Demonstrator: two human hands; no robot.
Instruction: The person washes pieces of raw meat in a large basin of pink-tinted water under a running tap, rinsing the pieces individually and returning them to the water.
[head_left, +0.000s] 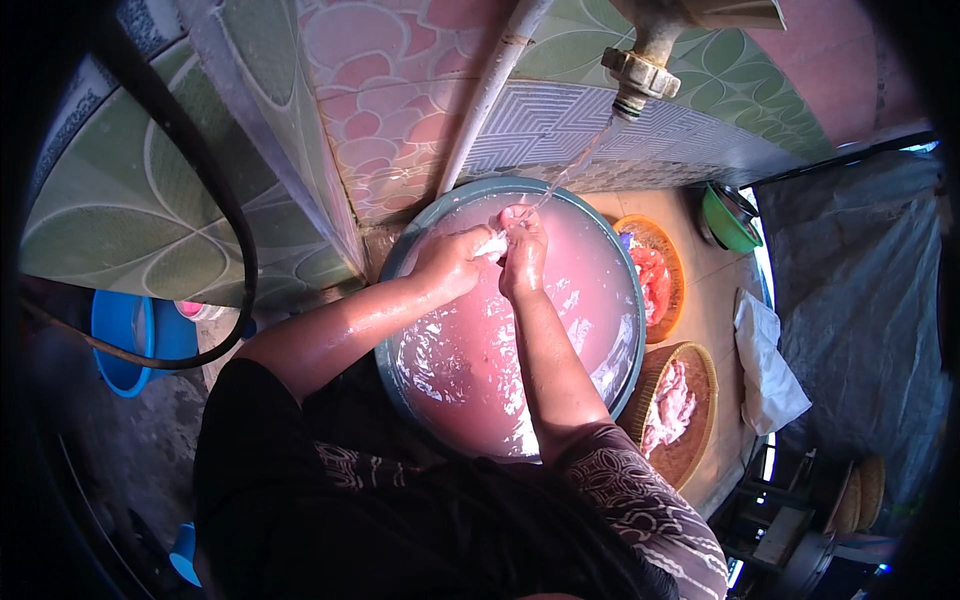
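Observation:
A large round basin (641, 330) full of cloudy pink water stands before me. Over its far half, my left hand (452, 264) grips a soft, whitish wet piece (491, 246), possibly meat or offal. Closed around the other end of this piece is my right hand (526, 255), close beside the left. A thin stream of water (574, 161) runs down onto the right hand from a pipe fitting (637, 75) on the wall. The fingers hide much of the held piece.
Right of the basin are an orange bowl (679, 289) with red contents and a woven basket (701, 442) of pale pink pieces. Farther out lie a green bowl (739, 232) and a white sack (759, 337). A black hose (225, 195) loops at left above blue buckets (124, 337).

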